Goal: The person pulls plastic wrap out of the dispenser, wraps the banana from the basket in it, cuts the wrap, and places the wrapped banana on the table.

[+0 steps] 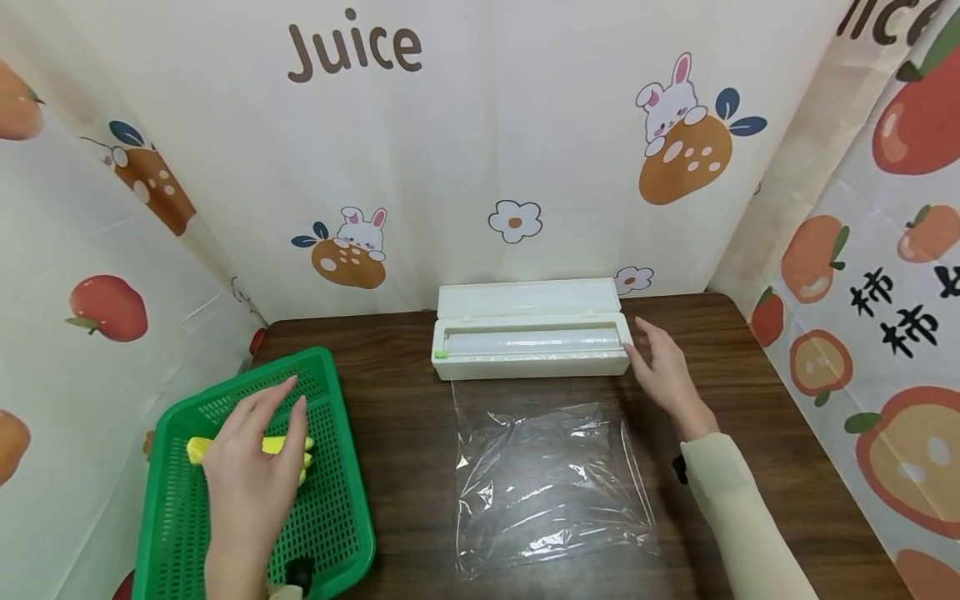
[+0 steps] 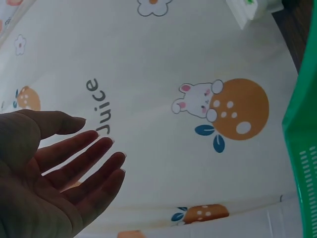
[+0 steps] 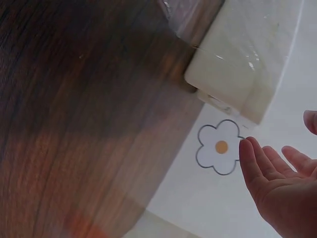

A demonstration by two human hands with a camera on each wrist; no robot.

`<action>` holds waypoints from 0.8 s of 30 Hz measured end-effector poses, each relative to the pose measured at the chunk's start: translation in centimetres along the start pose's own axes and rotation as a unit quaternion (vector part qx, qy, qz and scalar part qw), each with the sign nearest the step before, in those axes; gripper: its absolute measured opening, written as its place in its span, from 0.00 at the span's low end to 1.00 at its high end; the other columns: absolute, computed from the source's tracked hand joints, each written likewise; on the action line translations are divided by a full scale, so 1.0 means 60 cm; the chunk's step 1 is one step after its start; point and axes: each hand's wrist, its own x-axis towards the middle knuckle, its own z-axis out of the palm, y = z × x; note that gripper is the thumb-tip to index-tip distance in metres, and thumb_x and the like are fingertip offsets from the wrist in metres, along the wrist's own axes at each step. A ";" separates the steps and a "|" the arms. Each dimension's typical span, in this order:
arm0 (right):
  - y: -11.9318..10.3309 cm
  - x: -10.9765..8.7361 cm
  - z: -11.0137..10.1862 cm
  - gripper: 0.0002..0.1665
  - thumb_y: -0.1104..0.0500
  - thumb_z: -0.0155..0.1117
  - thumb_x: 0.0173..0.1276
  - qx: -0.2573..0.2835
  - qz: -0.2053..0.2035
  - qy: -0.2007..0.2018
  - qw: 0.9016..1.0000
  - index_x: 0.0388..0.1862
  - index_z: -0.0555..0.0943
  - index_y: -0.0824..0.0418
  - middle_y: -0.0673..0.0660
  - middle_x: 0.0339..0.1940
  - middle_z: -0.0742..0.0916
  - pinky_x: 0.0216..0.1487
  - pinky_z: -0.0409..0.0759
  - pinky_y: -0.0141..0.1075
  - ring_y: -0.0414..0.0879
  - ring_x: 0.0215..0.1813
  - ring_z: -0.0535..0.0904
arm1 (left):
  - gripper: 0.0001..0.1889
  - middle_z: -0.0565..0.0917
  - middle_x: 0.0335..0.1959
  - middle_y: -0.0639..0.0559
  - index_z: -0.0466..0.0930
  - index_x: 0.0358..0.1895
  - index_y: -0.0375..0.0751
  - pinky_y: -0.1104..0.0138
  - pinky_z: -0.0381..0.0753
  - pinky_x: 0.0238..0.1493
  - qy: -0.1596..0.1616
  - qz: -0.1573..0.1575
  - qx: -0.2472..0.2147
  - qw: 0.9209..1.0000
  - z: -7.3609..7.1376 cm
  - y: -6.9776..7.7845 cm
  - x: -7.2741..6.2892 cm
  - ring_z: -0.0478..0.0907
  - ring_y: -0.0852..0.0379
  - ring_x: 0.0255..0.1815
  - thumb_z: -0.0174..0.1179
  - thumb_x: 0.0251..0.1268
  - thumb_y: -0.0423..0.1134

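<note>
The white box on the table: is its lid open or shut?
Open: the lid is raised at the back of the box, and the roll inside shows.

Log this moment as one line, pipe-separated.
left hand: empty, over green basket | right hand: empty, beside wrap dispenser | lid: raised | clear film: wrinkled, on table

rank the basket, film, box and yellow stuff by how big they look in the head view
1. Basket, though the bottom edge cuts it off
2. Film
3. Box, with its lid open
4. Yellow stuff, partly hidden behind the left hand
</note>
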 end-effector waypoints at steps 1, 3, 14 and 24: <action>0.003 0.002 0.002 0.31 0.66 0.59 0.80 0.000 0.005 -0.005 1.000 0.76 0.65 0.80 0.82 0.70 0.74 0.61 0.77 0.67 0.76 0.62 0.78 | 0.15 0.87 0.51 0.31 0.87 0.55 0.27 0.92 0.60 0.55 -0.001 0.005 -0.001 1.000 0.001 -0.005 0.002 0.85 0.33 0.52 0.69 0.67 0.24; 0.009 0.005 0.006 0.32 0.66 0.59 0.81 0.002 0.013 -0.014 1.000 0.76 0.64 0.80 0.82 0.70 0.73 0.62 0.77 0.67 0.77 0.63 0.77 | 0.14 0.87 0.51 0.30 0.87 0.55 0.26 0.91 0.59 0.55 -0.002 0.017 -0.001 1.000 0.003 -0.016 0.008 0.85 0.32 0.52 0.68 0.67 0.23; 0.025 0.014 0.027 0.35 0.66 0.56 0.82 0.021 0.038 -0.059 0.997 0.78 0.57 0.83 0.85 0.74 0.68 0.76 0.64 0.67 0.78 0.73 0.67 | 0.14 0.88 0.49 0.29 0.87 0.54 0.27 0.62 0.77 0.29 -0.018 0.040 0.056 0.997 0.012 -0.096 0.025 0.85 0.30 0.43 0.67 0.67 0.24; 0.024 0.012 0.035 0.35 0.61 0.53 0.85 0.024 0.043 -0.068 0.996 0.78 0.57 0.83 0.85 0.75 0.66 0.78 0.59 0.68 0.79 0.77 0.61 | 0.13 0.86 0.47 0.26 0.86 0.53 0.24 0.50 0.78 0.20 -0.038 0.036 0.101 0.993 0.002 -0.164 0.046 0.84 0.28 0.37 0.66 0.69 0.26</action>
